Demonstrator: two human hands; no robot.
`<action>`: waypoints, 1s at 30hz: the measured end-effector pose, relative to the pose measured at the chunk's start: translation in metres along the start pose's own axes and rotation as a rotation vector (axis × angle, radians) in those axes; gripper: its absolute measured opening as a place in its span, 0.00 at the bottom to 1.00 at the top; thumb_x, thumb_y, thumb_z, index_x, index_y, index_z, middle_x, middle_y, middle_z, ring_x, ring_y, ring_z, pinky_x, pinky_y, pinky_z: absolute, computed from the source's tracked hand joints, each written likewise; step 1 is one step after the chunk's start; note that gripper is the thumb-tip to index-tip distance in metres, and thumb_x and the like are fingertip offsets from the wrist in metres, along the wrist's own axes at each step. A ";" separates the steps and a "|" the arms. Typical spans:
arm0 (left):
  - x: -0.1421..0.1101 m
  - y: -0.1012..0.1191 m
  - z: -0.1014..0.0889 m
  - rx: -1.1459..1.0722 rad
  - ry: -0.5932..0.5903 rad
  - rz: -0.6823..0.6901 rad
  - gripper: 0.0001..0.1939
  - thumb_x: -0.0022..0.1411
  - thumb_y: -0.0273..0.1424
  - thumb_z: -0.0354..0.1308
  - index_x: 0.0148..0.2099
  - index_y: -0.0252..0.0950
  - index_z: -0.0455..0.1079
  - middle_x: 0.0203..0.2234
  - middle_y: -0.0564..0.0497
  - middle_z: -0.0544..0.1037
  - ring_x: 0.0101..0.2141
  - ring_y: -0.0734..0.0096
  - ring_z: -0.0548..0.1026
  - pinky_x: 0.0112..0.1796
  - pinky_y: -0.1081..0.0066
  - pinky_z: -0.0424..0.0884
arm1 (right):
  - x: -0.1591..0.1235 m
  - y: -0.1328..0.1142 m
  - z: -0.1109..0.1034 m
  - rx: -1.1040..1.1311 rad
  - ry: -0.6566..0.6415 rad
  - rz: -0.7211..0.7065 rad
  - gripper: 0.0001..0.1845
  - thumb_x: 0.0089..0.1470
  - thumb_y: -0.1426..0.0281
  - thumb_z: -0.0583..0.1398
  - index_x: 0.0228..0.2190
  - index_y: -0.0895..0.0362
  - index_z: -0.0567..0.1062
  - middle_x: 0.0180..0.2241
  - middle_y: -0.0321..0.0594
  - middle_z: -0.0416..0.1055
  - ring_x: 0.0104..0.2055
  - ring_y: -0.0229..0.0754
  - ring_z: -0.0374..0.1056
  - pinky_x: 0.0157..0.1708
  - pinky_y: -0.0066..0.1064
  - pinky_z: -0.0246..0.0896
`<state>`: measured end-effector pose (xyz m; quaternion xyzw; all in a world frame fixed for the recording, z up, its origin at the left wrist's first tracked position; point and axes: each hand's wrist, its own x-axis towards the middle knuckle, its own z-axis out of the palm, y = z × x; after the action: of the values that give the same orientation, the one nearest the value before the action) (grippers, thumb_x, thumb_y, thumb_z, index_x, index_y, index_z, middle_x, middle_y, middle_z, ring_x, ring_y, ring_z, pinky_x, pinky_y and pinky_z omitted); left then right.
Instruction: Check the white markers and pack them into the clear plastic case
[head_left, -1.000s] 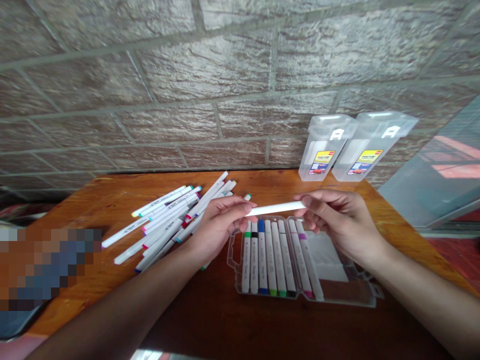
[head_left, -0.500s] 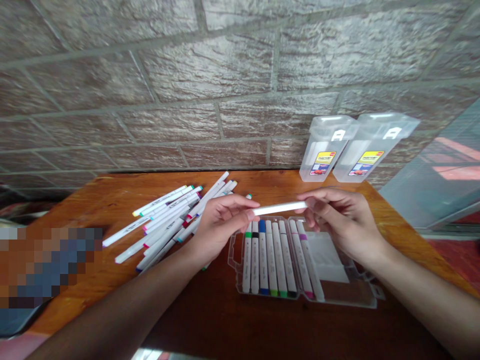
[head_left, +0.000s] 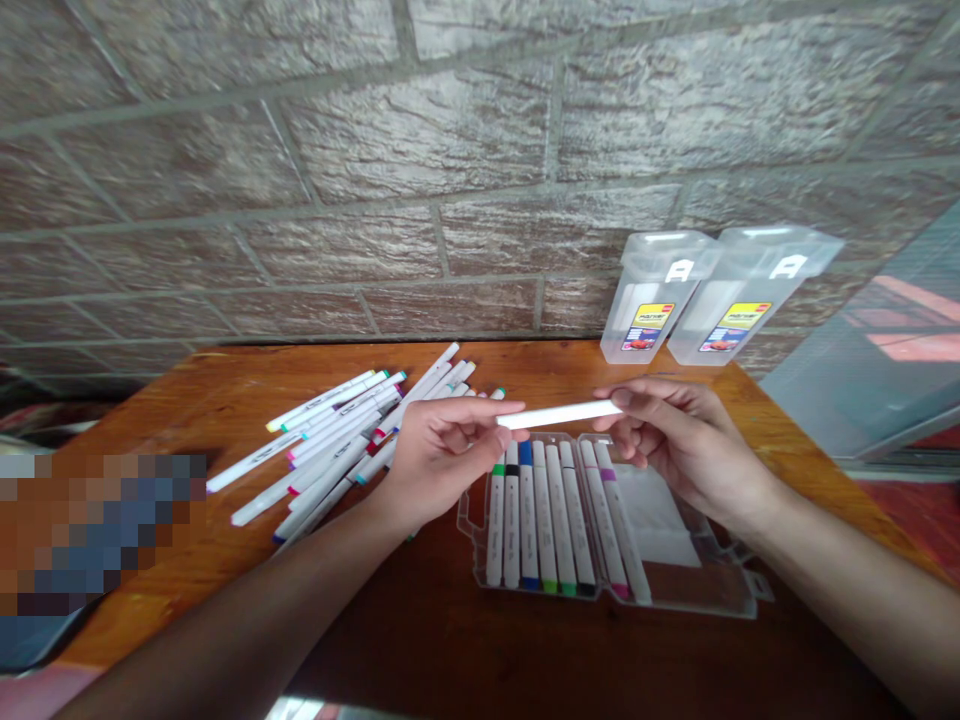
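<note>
Between my two hands a white marker [head_left: 561,413] is held nearly level, its right end slightly higher. My left hand [head_left: 450,445] pinches the left end with thumb and fingers. At the other end, my right hand [head_left: 671,430] grips it between thumb and fingertips. Below the hands lies an open clear plastic marker case [head_left: 739,597]. Several white markers [head_left: 529,520] with green, black, blue and purple bands rest side by side in it, mostly in its left half. The right half has a white paper [head_left: 656,515] in it. A loose pile of markers [head_left: 337,445] spreads left of my left hand.
Two closed translucent marker boxes [head_left: 641,300] with yellow and blue labels stand at the back right, against the stone-block wall [head_left: 480,140]. The wooden table [head_left: 420,640] carries everything. A pixelated patch [head_left: 90,530] covers something at the left edge.
My left fingers have straightened and loosened slightly along the marker's left end, showing more of it. The right hand has barely moved. Pile and case look the same.
</note>
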<state>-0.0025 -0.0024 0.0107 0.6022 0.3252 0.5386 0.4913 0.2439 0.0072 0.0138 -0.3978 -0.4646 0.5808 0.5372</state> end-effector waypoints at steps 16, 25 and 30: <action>0.003 -0.007 -0.002 0.125 0.033 0.006 0.07 0.57 0.31 0.73 0.38 0.34 0.81 0.22 0.52 0.81 0.21 0.76 0.73 0.24 0.74 0.66 | -0.002 -0.001 0.000 -0.045 -0.069 -0.006 0.11 0.49 0.63 0.74 0.27 0.57 0.85 0.24 0.42 0.81 0.16 0.35 0.69 0.14 0.23 0.62; 0.004 -0.009 0.000 0.128 0.051 -0.023 0.11 0.55 0.35 0.75 0.35 0.35 0.79 0.19 0.55 0.77 0.19 0.76 0.70 0.23 0.74 0.64 | -0.003 0.001 0.000 -0.080 -0.081 -0.024 0.10 0.50 0.63 0.74 0.27 0.56 0.84 0.24 0.41 0.81 0.17 0.35 0.69 0.15 0.24 0.61; 0.003 -0.009 0.001 0.126 0.034 -0.053 0.11 0.56 0.34 0.74 0.38 0.34 0.80 0.21 0.53 0.80 0.19 0.76 0.71 0.22 0.75 0.65 | -0.004 0.001 0.000 -0.058 -0.085 -0.027 0.10 0.50 0.63 0.74 0.26 0.57 0.84 0.24 0.40 0.81 0.17 0.34 0.70 0.14 0.22 0.61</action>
<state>-0.0001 0.0027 0.0034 0.6137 0.3826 0.5142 0.4610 0.2443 0.0032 0.0131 -0.3815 -0.5091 0.5763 0.5131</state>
